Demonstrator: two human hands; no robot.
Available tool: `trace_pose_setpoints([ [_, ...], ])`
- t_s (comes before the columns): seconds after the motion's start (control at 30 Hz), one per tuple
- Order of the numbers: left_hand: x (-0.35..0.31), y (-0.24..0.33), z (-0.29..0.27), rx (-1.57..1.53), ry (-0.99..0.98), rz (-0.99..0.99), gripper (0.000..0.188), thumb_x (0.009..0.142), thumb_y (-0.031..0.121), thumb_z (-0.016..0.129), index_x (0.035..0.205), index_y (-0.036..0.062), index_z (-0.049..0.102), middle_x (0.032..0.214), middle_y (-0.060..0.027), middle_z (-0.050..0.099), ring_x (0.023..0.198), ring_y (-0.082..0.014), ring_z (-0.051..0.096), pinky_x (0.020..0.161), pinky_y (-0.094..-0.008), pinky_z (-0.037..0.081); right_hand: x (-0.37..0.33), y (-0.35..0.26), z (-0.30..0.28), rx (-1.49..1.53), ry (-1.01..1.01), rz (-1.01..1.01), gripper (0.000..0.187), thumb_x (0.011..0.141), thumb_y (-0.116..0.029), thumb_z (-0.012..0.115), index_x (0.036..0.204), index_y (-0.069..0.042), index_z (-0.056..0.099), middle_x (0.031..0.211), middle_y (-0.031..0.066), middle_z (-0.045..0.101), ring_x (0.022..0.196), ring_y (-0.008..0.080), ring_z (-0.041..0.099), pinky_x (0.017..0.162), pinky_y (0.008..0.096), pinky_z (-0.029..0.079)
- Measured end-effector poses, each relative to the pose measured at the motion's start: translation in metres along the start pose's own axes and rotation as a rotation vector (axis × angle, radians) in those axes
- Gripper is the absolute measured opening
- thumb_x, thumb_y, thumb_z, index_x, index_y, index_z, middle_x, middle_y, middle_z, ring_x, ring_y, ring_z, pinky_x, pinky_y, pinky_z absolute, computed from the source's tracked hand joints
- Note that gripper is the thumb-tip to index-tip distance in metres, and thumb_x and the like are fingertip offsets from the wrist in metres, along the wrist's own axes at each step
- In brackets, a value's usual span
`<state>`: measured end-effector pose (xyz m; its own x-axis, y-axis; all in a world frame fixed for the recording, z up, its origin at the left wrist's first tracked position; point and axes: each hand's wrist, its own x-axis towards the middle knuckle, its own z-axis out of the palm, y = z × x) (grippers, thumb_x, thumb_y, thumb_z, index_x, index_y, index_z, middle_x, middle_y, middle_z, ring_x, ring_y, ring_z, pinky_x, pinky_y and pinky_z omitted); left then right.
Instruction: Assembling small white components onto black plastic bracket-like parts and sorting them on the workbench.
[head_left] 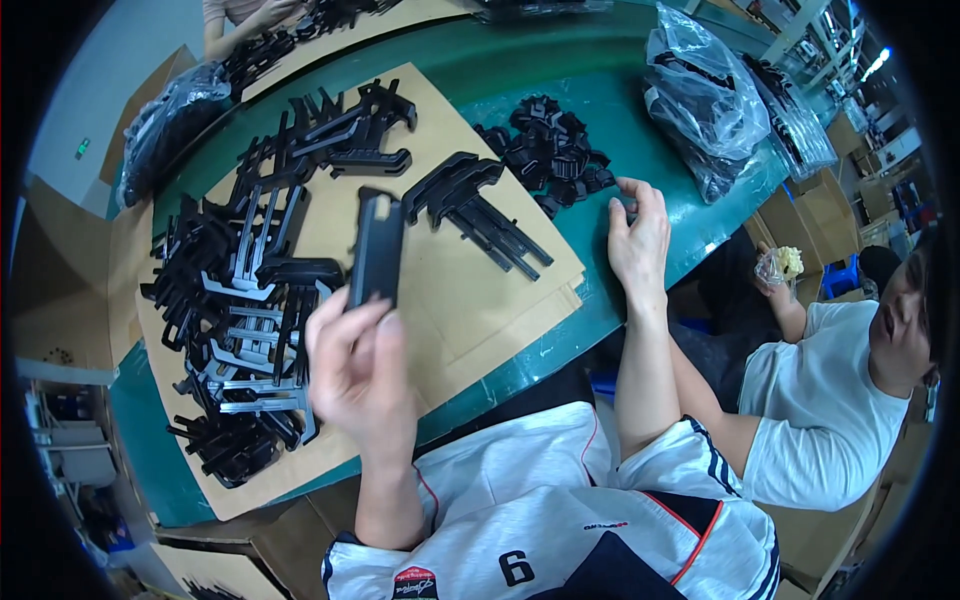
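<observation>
My left hand (362, 365) grips the lower end of a long black plastic part (378, 245), held above the cardboard sheet (450, 310) and slightly blurred. The part has a notch at its top end. Over the green table, my right hand (640, 235) has its fingers loosely bent and apart, at the edge of a pile of small black plastic pieces (555, 145). Nothing shows between those fingers. Between the two hands lie a few black T-shaped plastic brackets (485, 215). To the left, many similar brackets (250, 270) are heaped on the cardboard.
Clear plastic bags of black parts stand at the back right (705, 100) and back left (175, 125). At right sits a co-worker in a white shirt (815, 400), holding food in a wrapper. Another person's arm (250, 25) reaches over black parts at the far side.
</observation>
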<state>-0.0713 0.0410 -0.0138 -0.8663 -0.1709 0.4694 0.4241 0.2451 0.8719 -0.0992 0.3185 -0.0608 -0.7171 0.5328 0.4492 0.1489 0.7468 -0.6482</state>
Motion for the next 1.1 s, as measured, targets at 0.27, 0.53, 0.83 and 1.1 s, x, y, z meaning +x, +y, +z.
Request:
trace_pose_setpoints([
  [0.27,-0.024,0.008,-0.062,-0.893,-0.136,-0.339,0.035,0.087,-0.001,0.051,0.12,0.0033,0.041,0.109,-0.017,0.053,0.083,-0.0177,0.057,0.065,-0.0193,0.048,0.024,0.019,0.008,-0.221,-0.063,-0.074,0.024,0.079,-0.01,0.06,0.102,-0.003,0.058,0.098,0.0165,0.056,0.089,0.0332,0.055,0.082,0.0402,0.046],
  [0.53,-0.042,0.028,-0.07,-0.976,-0.235,-0.722,0.044,0.071,0.011,0.071,0.113,0.0029,0.061,0.102,-0.0158,0.058,0.088,-0.03,0.052,0.081,-0.0381,0.044,0.013,0.009,0.005,0.089,-0.01,0.093,0.026,0.073,0.001,0.063,0.098,-0.003,0.056,0.085,0.0078,0.058,0.071,0.0171,0.054,0.067,0.0277,0.046],
  [0.83,-0.049,0.029,-0.044,-1.112,-0.253,-0.698,0.037,0.082,0.0,0.052,0.117,-0.0033,0.041,0.107,-0.025,0.052,0.086,-0.0284,0.058,0.069,-0.0274,0.051,-0.061,-0.055,-0.061,0.843,-0.165,0.069,0.028,0.076,0.007,0.058,0.101,-0.001,0.063,0.084,0.0046,0.054,0.068,0.0108,0.046,0.063,0.0203,0.038],
  [1.1,-0.053,0.027,-0.034,-1.11,-0.303,-0.701,0.04,0.074,-0.003,0.054,0.114,-0.0072,0.05,0.105,-0.0202,0.058,0.079,-0.027,0.06,0.068,-0.0312,0.049,-0.1,-0.099,-0.075,1.461,-0.655,0.24,0.022,0.074,0.01,0.057,0.094,0.003,0.064,0.085,0.0067,0.054,0.069,0.0109,0.046,0.061,0.0176,0.034],
])
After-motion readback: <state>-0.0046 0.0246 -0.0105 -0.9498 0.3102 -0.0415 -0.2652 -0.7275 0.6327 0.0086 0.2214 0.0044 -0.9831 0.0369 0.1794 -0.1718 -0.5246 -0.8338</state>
